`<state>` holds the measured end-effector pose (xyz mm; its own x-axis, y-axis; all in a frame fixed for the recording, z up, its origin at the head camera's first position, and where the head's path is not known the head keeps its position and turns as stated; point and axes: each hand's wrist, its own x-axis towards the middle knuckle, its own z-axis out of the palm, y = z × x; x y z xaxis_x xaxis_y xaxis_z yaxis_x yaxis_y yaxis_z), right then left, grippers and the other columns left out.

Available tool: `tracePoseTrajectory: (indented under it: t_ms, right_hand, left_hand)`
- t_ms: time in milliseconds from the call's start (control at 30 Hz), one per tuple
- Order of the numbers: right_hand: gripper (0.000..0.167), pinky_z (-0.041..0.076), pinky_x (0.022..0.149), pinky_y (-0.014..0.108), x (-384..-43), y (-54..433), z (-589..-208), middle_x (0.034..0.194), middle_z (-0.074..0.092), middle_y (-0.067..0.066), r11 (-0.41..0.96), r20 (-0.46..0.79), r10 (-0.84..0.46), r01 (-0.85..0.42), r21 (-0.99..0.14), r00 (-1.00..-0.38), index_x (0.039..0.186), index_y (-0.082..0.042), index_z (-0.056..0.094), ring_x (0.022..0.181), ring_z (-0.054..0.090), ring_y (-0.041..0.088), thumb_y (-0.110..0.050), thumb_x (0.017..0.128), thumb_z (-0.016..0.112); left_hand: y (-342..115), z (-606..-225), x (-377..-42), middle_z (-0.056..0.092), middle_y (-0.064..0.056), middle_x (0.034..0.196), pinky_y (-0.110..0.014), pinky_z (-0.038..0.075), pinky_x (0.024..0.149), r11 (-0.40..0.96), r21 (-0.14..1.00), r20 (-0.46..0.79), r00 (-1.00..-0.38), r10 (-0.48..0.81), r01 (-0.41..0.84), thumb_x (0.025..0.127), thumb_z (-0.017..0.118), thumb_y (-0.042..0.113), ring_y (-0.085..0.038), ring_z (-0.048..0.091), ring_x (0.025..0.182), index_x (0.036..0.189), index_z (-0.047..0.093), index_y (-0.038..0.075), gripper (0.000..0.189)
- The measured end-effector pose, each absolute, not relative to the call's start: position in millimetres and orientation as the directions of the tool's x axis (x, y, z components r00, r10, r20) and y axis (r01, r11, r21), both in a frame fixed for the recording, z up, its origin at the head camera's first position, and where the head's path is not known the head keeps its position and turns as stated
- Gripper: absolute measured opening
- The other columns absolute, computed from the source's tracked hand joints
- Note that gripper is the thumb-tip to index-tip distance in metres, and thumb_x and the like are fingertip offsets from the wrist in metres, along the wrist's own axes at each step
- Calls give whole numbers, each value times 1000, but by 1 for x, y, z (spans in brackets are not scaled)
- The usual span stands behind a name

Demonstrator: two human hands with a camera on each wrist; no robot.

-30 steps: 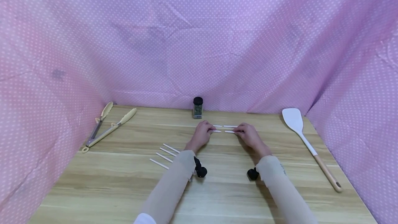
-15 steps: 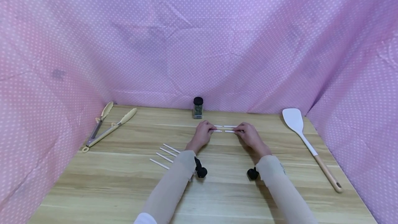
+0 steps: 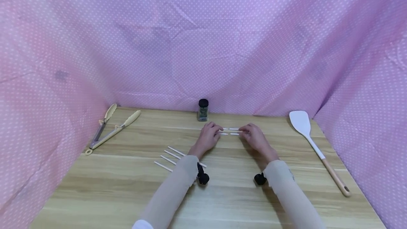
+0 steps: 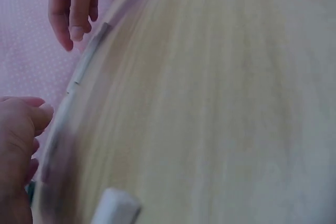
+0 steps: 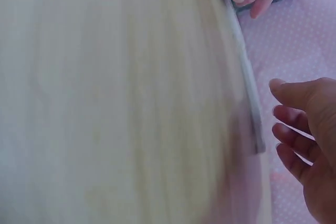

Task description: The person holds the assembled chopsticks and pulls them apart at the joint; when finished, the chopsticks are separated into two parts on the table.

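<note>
Thin white sticks lie in two short rows on the table near its back, in the head view. My left hand is over the left ends, beside the lower left stick. My right hand is over the right ends, beside the lower right stick. In the right wrist view, my right hand has its thumb and fingers spread, apart from the stick. The left wrist view has my left hand with relaxed fingers near a stick; nothing shows between them.
More white sticks lie slanted side by side, partly behind the left forearm. A spice jar with a black lid stands at the back. Tongs lie spread at the left, a white spatula at the right. Pink dotted cloth surrounds the table.
Both hands held the lower pair of sticks before; now their fingers have loosened and come off them. The sticks stay lying in their rows. Both forearms shifted slightly.
</note>
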<state>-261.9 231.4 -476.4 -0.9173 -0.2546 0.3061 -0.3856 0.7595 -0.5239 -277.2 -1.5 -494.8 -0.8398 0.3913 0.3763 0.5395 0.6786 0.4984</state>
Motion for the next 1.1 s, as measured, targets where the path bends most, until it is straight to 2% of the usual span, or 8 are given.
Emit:
tracePoseTrajectory:
  t_ms: [233, 400, 533, 800, 1100]
  right_hand:
    - [19, 54, 80, 42, -252, 216, -464, 97, 64, 14, 702, 308, -279, -413, -580, -909, 105, 1, 68, 88, 62, 27, -8, 87, 67]
    - [20, 53, 82, 43, -242, 204, -459, 98, 64, 14, 683, 308, -310, -436, -586, -900, 105, 0, 68, 91, 61, 27, -3, 86, 67]
    - [22, 51, 86, 44, -234, 193, -456, 103, 63, 11, 676, 269, -337, -430, -599, -903, 109, -3, 67, 96, 60, 26, -6, 88, 66]
    - [23, 53, 84, 39, -222, 174, -460, 104, 64, 10, 639, 265, -393, -469, -610, -881, 109, -1, 66, 97, 61, 25, -7, 88, 67]
    - [24, 54, 81, 28, -201, 157, -464, 98, 64, 12, 566, 255, -439, -486, -666, -861, 108, 2, 63, 90, 62, 21, -7, 86, 68]
  left_hand:
    - [-10, -480, -274, 61, -2, 100, -33, 44, 91, 612, 527, 326, -805, 496, 590, 88, 68, 20, -19, 54, 98, 102, 68, 13, 15]
    - [-25, -470, -272, 60, -1, 101, -31, 46, 89, 590, 559, 253, -797, 548, 583, 90, 66, 23, -15, 54, 97, 108, 66, 12, 21]
    - [-40, -464, -269, 61, -4, 99, -30, 49, 86, 556, 592, 227, -782, 580, 584, 89, 68, 19, -16, 57, 93, 112, 64, 7, 26]
    - [-83, -465, -261, 63, -8, 104, -36, 49, 88, 526, 686, 168, -813, 557, 502, 90, 67, 22, -18, 58, 96, 115, 63, 4, 31]
    - [-135, -469, -250, 64, -5, 106, -37, 50, 93, 515, 744, 148, -858, 492, 424, 89, 68, 22, -20, 59, 102, 112, 65, 5, 29]
